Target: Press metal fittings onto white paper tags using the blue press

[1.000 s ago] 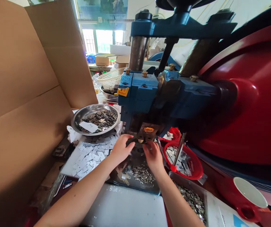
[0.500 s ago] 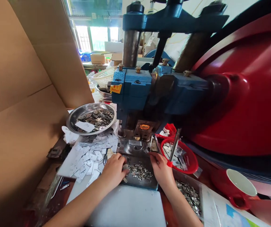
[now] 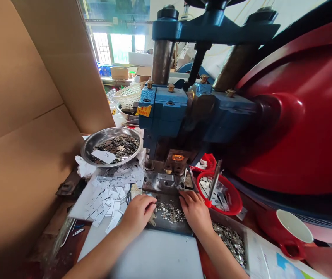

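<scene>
My left hand lies with bent fingers at the left edge of a dark tray. A small brass-coloured piece shows just under its fingertips, and I cannot see whether the hand grips it. My right hand rests on the tray's right side, fingers spread and pointing toward a heap of small shiny metal pieces between the two hands. Just beyond the tray is the die plate of a blue press.
A steel bowl of dark metal parts and loose white plates lie left. A red basket with a red-tipped rod, a bin of small pieces and a red mug sit right. Cardboard walls the left; a white board lies near me.
Both hands have drawn back from the press die toward me and now sit on the tray beside the heap of small pieces. The view has shifted slightly.
</scene>
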The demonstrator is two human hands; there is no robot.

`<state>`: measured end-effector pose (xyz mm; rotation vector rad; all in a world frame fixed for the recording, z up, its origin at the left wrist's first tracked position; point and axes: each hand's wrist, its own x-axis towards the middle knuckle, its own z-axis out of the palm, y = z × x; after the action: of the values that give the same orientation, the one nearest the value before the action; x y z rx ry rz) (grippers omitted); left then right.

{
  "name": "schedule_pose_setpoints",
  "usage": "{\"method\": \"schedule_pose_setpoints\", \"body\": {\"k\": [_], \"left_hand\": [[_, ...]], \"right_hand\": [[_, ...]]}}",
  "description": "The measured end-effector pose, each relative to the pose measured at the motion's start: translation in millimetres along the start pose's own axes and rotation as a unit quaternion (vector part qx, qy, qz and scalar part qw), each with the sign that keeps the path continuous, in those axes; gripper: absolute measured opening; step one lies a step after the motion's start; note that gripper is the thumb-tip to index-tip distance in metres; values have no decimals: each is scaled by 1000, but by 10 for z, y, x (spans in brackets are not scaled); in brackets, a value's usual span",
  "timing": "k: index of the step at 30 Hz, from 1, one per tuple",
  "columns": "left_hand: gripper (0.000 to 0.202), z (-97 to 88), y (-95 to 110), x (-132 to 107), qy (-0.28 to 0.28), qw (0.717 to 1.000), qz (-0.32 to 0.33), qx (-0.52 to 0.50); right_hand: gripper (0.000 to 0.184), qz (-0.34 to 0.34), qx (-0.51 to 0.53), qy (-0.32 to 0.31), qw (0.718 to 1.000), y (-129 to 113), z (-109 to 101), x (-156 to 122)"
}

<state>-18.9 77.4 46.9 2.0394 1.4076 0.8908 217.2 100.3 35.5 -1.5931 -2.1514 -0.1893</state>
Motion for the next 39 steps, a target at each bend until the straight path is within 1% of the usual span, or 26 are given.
{"method": "schedule_pose_setpoints", "body": {"k": [3,10,13,16,20,22,24,27,30,32,35,39], "left_hand": [[17,-23,13,-9,17,1000,12,-13],[17,-51,37,-17,32,998,22,-47],[18,-44,23,-27,40,997,26,-55],[17,-62,44,2,43,997,6,-71],[15,-149,137,132,32,996,-48,-72],[15,-206,187,211,23,996,-57,-69],[16,-258,221,282,22,995,-62,-72],[16,-310,235,375,32,994,-65,-79],[16,-319,220,483,44,994,-62,-78],[15,-305,210,569,52,994,-61,-76],[15,-267,204,703,57,994,-61,-70],[16,-192,204,849,59,994,-72,-49]], "right_hand": [[29,4,16,12,1000,11,10,10],[29,30,68,19,997,36,52,5],[27,58,129,50,989,52,57,31],[24,86,175,86,977,-1,13,175],[21,55,175,89,979,-173,-17,519],[22,43,152,87,984,-254,17,667],[23,35,131,76,988,-310,53,748],[22,0,103,54,993,-348,39,737],[21,-46,55,42,997,-359,-62,651],[22,-65,34,38,997,-366,-127,604],[25,-72,19,29,997,-373,-166,575],[25,-70,26,30,997,-346,-131,574]]}}
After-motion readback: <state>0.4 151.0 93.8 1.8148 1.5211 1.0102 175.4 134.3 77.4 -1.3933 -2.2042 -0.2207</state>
